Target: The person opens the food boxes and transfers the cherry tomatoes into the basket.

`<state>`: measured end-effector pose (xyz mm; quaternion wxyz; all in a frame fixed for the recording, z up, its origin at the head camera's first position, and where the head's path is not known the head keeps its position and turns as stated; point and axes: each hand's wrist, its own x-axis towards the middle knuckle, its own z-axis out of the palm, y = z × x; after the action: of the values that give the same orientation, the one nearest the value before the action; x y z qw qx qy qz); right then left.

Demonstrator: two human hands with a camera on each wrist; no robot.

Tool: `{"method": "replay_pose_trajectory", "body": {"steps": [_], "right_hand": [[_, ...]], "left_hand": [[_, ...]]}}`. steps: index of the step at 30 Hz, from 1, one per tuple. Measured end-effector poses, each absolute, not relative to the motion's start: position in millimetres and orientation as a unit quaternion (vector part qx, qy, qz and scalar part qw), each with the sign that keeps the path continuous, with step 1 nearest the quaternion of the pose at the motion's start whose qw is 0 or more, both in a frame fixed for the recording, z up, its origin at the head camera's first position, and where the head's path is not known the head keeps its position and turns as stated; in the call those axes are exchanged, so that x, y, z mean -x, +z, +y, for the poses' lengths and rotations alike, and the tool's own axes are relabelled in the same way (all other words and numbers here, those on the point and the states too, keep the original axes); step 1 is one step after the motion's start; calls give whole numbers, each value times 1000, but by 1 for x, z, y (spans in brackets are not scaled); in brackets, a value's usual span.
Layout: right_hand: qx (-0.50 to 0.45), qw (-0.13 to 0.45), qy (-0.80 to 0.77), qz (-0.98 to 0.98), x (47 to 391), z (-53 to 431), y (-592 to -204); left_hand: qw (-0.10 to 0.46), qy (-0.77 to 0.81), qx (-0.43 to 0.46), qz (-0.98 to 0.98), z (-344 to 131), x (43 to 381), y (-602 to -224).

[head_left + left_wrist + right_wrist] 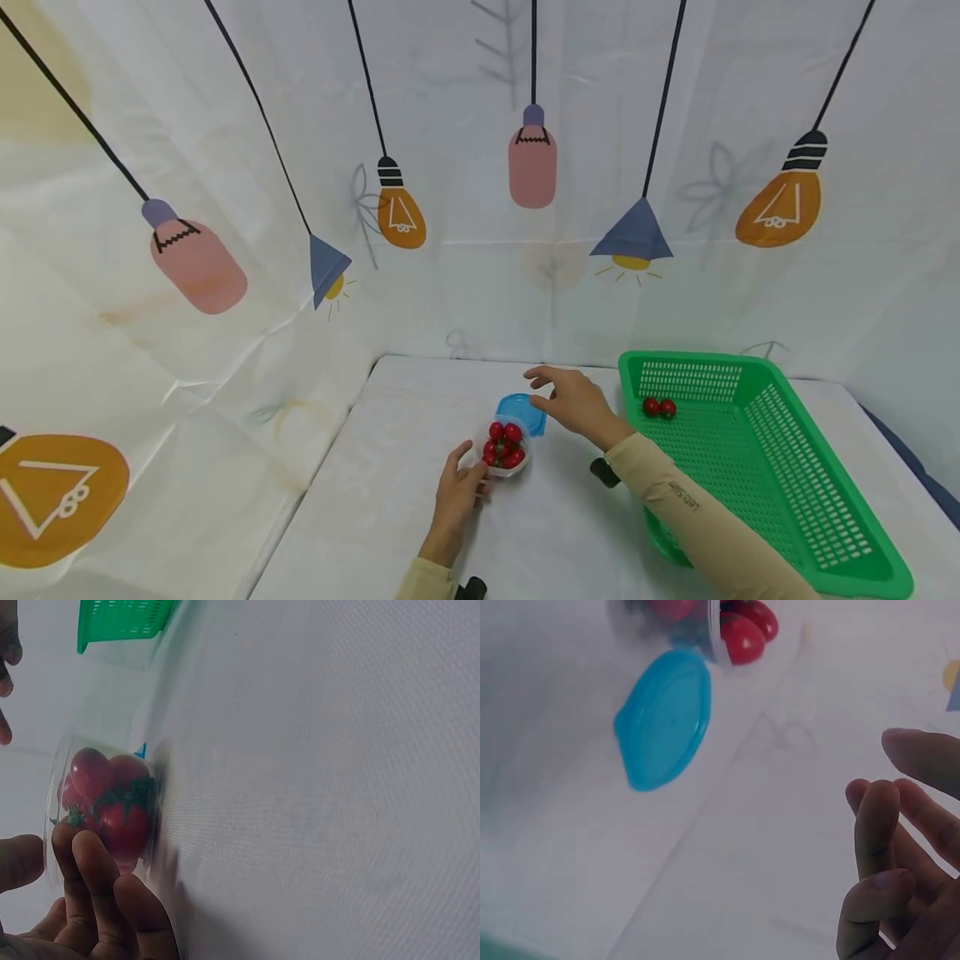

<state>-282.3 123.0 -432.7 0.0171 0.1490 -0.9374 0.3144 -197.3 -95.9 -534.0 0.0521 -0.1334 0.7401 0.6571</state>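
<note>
Close to the table's middle is a small clear container [504,472] with several red cherry tomatoes [501,446] in it, some with green stems. Beside its near-left wall is my left hand [453,500], fingers loosely bent and fingertips right at the plastic. The left wrist view shows the thumb [21,862] at the container's rim. A blue lid [664,720] lies flat on the table just behind the container. My right hand [573,404] hovers to the right of the lid, fingers apart and slightly bent, with nothing between them.
A large green plastic basket [832,483] stands on the right of the white-covered table [375,500], with two cherry tomatoes [659,407] in its far left corner. White sheets printed with hanging lamps [532,162] enclose the left and back sides.
</note>
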Motion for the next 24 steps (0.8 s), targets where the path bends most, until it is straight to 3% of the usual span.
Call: {"method": "replay_pose_trajectory", "body": {"steps": [8, 24], "right_hand": [[-186, -16, 294, -937, 278, 102, -450], [-235, -14, 234, -943, 273, 87, -477]], "left_hand": [[48, 659, 125, 740, -95, 194, -531], [46, 649, 130, 748, -96, 196, -531]]}}
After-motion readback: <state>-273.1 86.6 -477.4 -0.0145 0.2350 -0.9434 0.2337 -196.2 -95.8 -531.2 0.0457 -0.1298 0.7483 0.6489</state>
